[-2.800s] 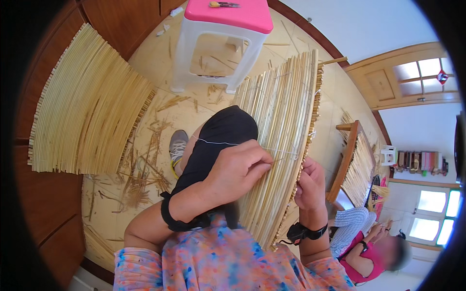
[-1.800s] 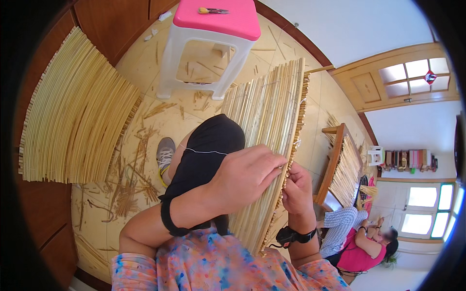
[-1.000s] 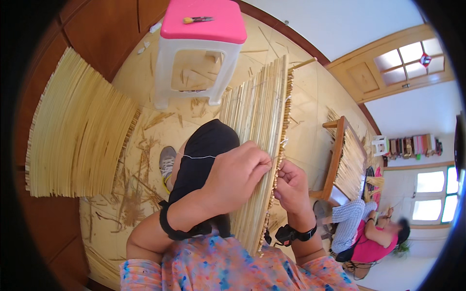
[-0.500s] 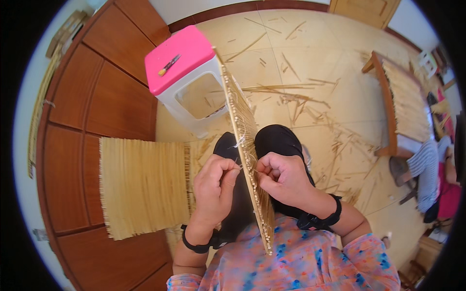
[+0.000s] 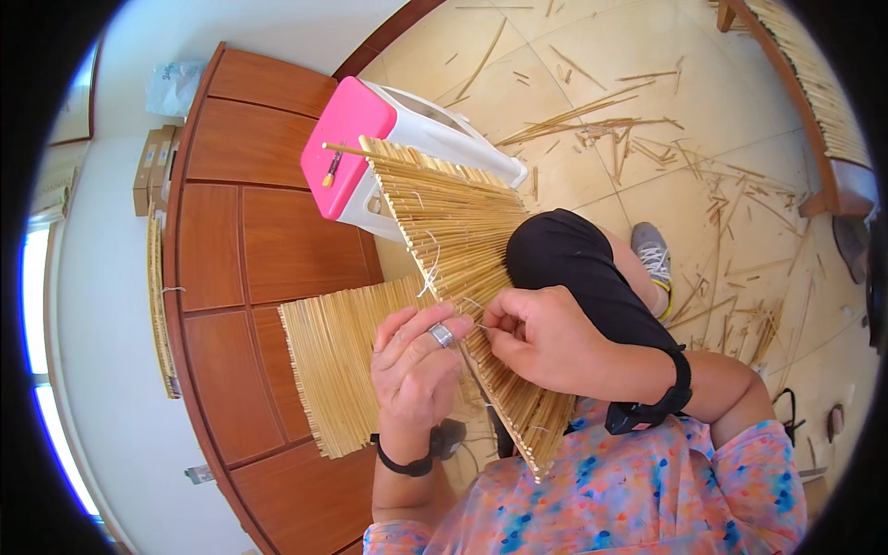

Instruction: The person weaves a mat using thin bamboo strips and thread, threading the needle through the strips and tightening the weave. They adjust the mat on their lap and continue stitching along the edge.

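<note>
A stick mat (image 5: 444, 217) made of thin straw-coloured reeds or canes stands slanted on my lap, its cut ends along the left edge. Thin white thread (image 5: 430, 264) loops along that edge and is knotted there. My right hand (image 5: 546, 338) pinches a strand of thread against the mat's upper face. At the cut edge, my left hand (image 5: 412, 365), with a silver ring, has curled fingers touching the mat; its thumb is hidden. Behind that hand, a second stick mat (image 5: 333, 370) hangs or leans near the cabinet.
A pink-topped white stool (image 5: 347, 120) stands ahead, with a small yellow-tipped tool (image 5: 330, 171) on top. Reddish-brown cabinet (image 5: 287, 245) doors line the left. Cane offcuts (image 5: 638, 139) litter the tiled floor. A wooden frame (image 5: 814, 102) bearing another mat stands far right.
My view has turned left. The mat has tilted, so its broad upper face now shows. My left hand has loosened from its tight pinch beside the edge; the right still pinches thread.
</note>
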The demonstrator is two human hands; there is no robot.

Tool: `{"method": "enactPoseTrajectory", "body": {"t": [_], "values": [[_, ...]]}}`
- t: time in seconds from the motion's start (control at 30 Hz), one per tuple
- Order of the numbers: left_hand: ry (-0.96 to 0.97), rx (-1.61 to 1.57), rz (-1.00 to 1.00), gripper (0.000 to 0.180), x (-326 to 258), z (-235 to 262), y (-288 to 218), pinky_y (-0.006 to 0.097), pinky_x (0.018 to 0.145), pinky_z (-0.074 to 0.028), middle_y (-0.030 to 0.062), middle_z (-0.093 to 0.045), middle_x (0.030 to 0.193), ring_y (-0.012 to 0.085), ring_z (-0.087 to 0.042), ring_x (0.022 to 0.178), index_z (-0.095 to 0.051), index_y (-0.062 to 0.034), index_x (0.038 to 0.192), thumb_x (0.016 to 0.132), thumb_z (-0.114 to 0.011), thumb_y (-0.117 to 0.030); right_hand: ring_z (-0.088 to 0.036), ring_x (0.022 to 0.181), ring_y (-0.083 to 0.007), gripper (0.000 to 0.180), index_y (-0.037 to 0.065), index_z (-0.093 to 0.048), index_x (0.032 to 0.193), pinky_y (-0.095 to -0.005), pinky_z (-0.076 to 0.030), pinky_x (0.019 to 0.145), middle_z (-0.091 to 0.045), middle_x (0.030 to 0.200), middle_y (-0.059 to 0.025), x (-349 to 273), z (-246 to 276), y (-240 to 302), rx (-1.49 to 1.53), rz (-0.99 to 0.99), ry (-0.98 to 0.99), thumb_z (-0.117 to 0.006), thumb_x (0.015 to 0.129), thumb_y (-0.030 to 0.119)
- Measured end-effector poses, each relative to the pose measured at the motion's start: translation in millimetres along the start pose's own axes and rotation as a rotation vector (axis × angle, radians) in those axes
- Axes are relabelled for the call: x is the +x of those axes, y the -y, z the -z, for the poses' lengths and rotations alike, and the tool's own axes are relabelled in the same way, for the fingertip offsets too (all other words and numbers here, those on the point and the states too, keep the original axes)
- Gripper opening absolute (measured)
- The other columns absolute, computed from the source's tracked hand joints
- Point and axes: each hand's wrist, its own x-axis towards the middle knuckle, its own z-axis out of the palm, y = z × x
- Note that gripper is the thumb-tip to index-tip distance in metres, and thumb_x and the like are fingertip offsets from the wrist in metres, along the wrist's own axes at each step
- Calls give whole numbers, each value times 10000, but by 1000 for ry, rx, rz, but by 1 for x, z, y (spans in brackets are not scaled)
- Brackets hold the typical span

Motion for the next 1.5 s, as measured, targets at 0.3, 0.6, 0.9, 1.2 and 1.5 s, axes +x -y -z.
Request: {"method": "enactPoseTrajectory", "body": {"t": [0.3, 0.6, 0.9, 1.2, 1.5], "values": [[-9, -8, -77, 79, 2, -8, 12, 486, 874, -529, 92, -729, 888, 312, -698, 908, -509, -84, 878, 920, -575, -80, -604, 727, -72, 44, -37, -644, 969, -224, -513, 640, -675, 838, -40, 10, 14, -8, 291, -214, 288, -624, 931, -30], [0, -70, -39, 100, -7, -1, 18, 460, 942, -508, 110, -711, 1031, 308, -677, 1005, -569, -74, 797, 844, -604, 7, -609, 749, -57, 51, -38, -647, 981, -209, -514, 665, -668, 835, -26, 7, 7, -10, 360, -225, 222, -645, 935, -16], [-276, -816, 863, 92, 29, -6, 11, 259, 846, -471, 54, -631, 1090, 133, -594, 1003, -614, -69, 988, 1018, -527, -58, -673, 695, -191, 125, -24, -663, 954, -332, -535, 671, -688, 741, -131, -7, -23, -19, 243, 8, -27, -679, 886, 80], [96, -671, 1040, 125, 51, -2, 41, 219, 679, -373, -65, -562, 801, 33, -459, 768, -650, -8, 963, 975, -616, -127, -678, 740, -358, 89, -1, -659, 919, -422, -538, 694, -686, 784, -200, -4, -43, -16, -52, 95, -41, -634, 863, 63], [-485, -665, 885, 116, -2, 40, 26, 214, 771, -418, -14, -611, 881, 60, -517, 833, -643, -6, 956, 998, -589, -101, -689, 809, -385, 91, 27, -671, 917, -437, -544, 726, -710, 854, -190, -27, -60, 10, -34, 167, 106, -649, 864, 98]]}}
